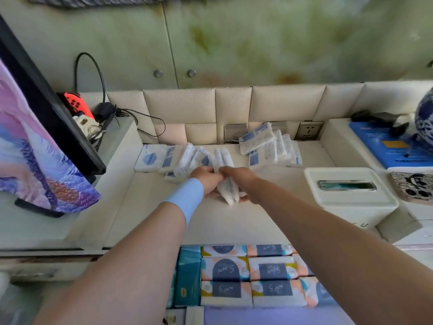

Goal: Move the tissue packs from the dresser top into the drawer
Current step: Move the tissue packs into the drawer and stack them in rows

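Nearest me, the open drawer point(269, 316) holds flat patterned packs point(225, 269) laid edge to edge in tight rows. Past its lip, on the smooth cream dresser top point(269, 214), my left hand point(207, 181) and right hand point(236, 174) both curl round one crinkly white plastic tissue pack point(228, 191), with bare surface around them up to the white tissue box point(346, 191) on the right. Farther back, soft packs lean in a row point(164, 160) on the left and a loose heap point(269, 146) lies right, against the padded wall.
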The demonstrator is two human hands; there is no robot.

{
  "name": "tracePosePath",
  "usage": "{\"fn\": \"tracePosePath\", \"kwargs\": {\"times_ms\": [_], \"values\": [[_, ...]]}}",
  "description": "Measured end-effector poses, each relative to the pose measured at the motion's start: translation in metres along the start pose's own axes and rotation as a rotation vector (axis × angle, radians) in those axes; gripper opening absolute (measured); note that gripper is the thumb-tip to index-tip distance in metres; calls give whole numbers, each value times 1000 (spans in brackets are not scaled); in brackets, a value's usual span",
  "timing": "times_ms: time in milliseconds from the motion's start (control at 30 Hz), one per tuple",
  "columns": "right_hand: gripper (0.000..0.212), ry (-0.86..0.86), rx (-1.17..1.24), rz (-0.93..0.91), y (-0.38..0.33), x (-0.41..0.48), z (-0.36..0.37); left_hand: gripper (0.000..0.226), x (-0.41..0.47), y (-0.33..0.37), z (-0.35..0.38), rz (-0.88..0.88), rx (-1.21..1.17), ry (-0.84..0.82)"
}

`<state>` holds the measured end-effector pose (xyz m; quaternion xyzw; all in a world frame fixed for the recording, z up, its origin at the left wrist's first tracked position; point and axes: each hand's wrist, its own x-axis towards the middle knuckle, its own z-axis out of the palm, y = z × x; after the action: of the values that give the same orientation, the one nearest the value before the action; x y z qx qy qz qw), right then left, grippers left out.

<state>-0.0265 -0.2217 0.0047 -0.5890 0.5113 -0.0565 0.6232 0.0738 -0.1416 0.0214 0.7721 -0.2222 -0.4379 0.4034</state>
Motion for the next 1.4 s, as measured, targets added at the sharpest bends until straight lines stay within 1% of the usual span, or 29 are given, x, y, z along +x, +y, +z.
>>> {"fn": "tracePosePath", "kwargs": {"times_ms": [67, 100, 133, 200, 267, 333, 433, 467, 500, 567, 667, 800, 933, 1000, 1067, 1100, 1167, 1200, 1233, 1300, 1367, 1400], "values": [[49, -33, 18, 26, 3, -2, -7, 30, -3, 2, 7, 17, 20, -14], [49, -48, 35, 34, 5, -4, -10, 31, -8, 2, 10, 32, 69, -13], [45, -61, 54, 40, 7, -7, -14, 36, -12, 4, 12, 45, 130, -8], [33, -90, 95, 61, 11, -15, -20, 53, -21, 4, 17, 53, 222, -8], [25, -112, 121, 95, 17, -24, -23, 75, -30, 0, 23, 10, 218, -35], [25, -116, 109, 108, 23, -33, -22, 93, -38, -6, 29, -46, 147, -50], [29, -104, 68, 97, 33, -47, -22, 116, -57, -13, 34, -39, 100, -46], [30, -104, 57, 92, 36, -54, -23, 120, -63, -15, 35, -38, 73, -54], [30, -103, 43, 85, 39, -60, -25, 118, -69, -19, 35, -46, 38, -62], [29, -122, 1, 61, 45, -73, -28, 107, -84, -26, 35, -63, -39, -82], [26, -178, -68, 35, 55, -91, -32, 110, -102, -36, 30, -65, -37, -90], [29, -256, 9, 31, 73, -117, -39, 85, -126, -47, 18, -58, -70, -99], [41, -343, 81, 55, 101, -138, -33, 81, -150, -66, 15, -34, -35, -179], [44, -360, 59, 52, 114, -150, -26, 74, -162, -78, 19, -10, 40, -205], [45, -364, 20, 54, 126, -161, -20, 72, -174, -87, 25, -8, 81, -218], [44, -369, -4, 60, 132, -167, -19, 75, -179, -92, 29, -25, 77, -230], [39, -384, -72, 73, 141, -179, -17, 94, -190, -101, 36, -58, 96, -271], [36, -386, -110, 77, 145, -185, -17, 104, -195, -106, 39, -65, 140, -295], [33, -389, -143, 77, 149, -191, -16, 107, -200, -111, 42, -59, 205, -306], [26, -403, -190, 86, 157, -201, -14, 101, -204, -124, 46, -43, 298, -303], [24, -384, -223, 93, 166, -204, -11, 84, -205, -136, 47, -65, 351, -303], [26, -367, -233, 100, 171, -204, -10, 75, -205, -140, 46, -73, 408, -301]]}}
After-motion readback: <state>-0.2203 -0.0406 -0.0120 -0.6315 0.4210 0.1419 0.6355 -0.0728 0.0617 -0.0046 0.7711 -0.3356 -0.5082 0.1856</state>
